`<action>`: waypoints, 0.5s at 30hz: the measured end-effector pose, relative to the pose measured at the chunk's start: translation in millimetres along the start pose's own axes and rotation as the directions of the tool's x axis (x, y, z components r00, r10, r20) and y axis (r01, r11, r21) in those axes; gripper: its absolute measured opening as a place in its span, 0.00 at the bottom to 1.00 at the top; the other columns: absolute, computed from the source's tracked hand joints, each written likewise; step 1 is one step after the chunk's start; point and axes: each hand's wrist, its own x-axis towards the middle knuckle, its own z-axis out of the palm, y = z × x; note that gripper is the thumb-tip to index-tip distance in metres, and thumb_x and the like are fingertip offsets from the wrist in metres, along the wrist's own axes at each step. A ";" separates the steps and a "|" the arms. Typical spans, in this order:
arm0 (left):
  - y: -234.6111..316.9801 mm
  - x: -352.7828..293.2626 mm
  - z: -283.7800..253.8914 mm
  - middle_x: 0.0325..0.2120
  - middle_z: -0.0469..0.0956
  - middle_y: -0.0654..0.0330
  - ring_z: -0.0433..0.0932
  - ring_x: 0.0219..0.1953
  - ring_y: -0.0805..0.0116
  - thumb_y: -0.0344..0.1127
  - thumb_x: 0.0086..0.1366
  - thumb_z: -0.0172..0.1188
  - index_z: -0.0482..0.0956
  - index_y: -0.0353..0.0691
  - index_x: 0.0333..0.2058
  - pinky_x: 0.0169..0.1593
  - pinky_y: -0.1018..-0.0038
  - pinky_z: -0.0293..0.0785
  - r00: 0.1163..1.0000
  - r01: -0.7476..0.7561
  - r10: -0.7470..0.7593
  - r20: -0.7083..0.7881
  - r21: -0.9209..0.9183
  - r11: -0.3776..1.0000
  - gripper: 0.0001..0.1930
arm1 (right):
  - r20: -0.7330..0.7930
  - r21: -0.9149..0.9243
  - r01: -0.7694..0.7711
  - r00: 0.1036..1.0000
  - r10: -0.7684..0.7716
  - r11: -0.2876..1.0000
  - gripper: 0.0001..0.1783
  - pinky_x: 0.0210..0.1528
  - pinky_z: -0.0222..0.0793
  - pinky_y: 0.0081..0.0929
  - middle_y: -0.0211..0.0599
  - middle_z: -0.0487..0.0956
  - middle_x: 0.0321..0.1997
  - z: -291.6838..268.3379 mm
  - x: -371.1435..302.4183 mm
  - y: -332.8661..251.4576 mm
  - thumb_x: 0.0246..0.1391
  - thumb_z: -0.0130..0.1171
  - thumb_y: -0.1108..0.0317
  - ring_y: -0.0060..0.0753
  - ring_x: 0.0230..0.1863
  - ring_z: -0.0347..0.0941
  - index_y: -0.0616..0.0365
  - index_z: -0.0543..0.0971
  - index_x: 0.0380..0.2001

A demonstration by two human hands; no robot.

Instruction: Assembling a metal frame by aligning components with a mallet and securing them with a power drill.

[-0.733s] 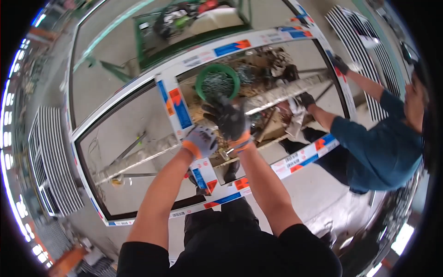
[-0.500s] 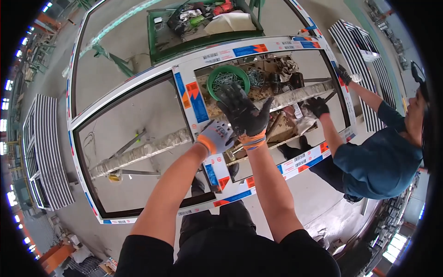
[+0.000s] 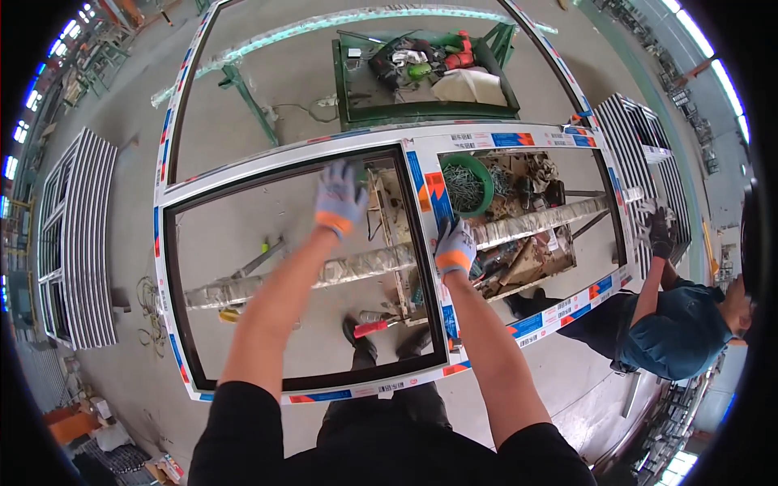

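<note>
A large white window frame (image 3: 304, 397) with blue and orange protective tape lies across wrapped supports in front of me. My left hand (image 3: 339, 198), in a grey glove with an orange cuff, is over the frame's left opening. Its fingers are stretched out and slightly blurred, holding nothing. On the frame's middle bar (image 3: 419, 178) rests my right hand (image 3: 456, 247), also gloved. Its fingers bend round the bar's edge, partly hidden from me. Just beyond this hand, a green bowl (image 3: 486, 180) of screws shows through the right opening.
Under the frame runs a wrapped support beam (image 3: 356, 266). A green tool tray (image 3: 429, 112) with a red power tool stands beyond. Stacked profiles lie at left (image 3: 87, 243) and right (image 3: 636, 134). At the right is a co-worker (image 3: 681, 332) wearing dark gloves. A red-handled tool (image 3: 373, 327) lies below.
My left hand has moved from beside the right hand to over the left opening. My right hand has turned from palm-up onto the middle bar. The co-worker's hands have left the frame's right side.
</note>
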 end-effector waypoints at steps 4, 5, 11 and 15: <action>-95.3 78.3 2.7 0.55 0.66 0.52 0.63 0.58 0.49 0.55 0.60 0.57 0.62 0.40 0.61 0.60 0.53 0.59 0.996 -0.072 0.058 0.065 0.247 0.966 0.36 | 0.196 0.036 -0.064 0.979 0.056 0.997 0.20 0.51 0.67 0.45 0.49 0.79 0.43 -10.4 0.6 -13.2 0.64 0.46 0.53 0.56 0.48 0.72 0.56 0.75 0.49; -106.1 94.1 8.8 0.55 0.67 0.51 0.64 0.58 0.50 0.57 0.60 0.57 0.61 0.40 0.62 0.60 0.54 0.58 0.976 -0.103 0.050 0.213 0.247 0.964 0.38 | 0.204 0.080 -0.093 0.976 0.075 0.992 0.20 0.51 0.67 0.44 0.50 0.78 0.43 -12.4 0.9 -15.1 0.61 0.49 0.54 0.55 0.48 0.72 0.58 0.75 0.47; -120.5 144.1 57.5 0.57 0.70 0.46 0.71 0.57 0.49 0.70 0.59 0.49 0.62 0.34 0.61 0.58 0.59 0.67 0.770 -0.068 -0.021 0.637 0.116 0.991 0.46 | 0.180 0.054 -0.113 0.978 0.102 0.992 0.23 0.52 0.67 0.43 0.49 0.77 0.46 -7.9 1.8 -10.2 0.64 0.44 0.52 0.52 0.50 0.71 0.59 0.75 0.48; -113.7 152.7 69.1 0.56 0.71 0.47 0.71 0.57 0.52 0.72 0.57 0.49 0.62 0.35 0.62 0.59 0.63 0.67 0.704 -0.121 0.029 0.710 0.080 0.989 0.47 | 0.254 0.018 -0.181 0.952 0.171 0.983 0.23 0.53 0.67 0.42 0.47 0.77 0.46 -10.8 7.3 -19.2 0.64 0.43 0.51 0.51 0.50 0.71 0.59 0.75 0.48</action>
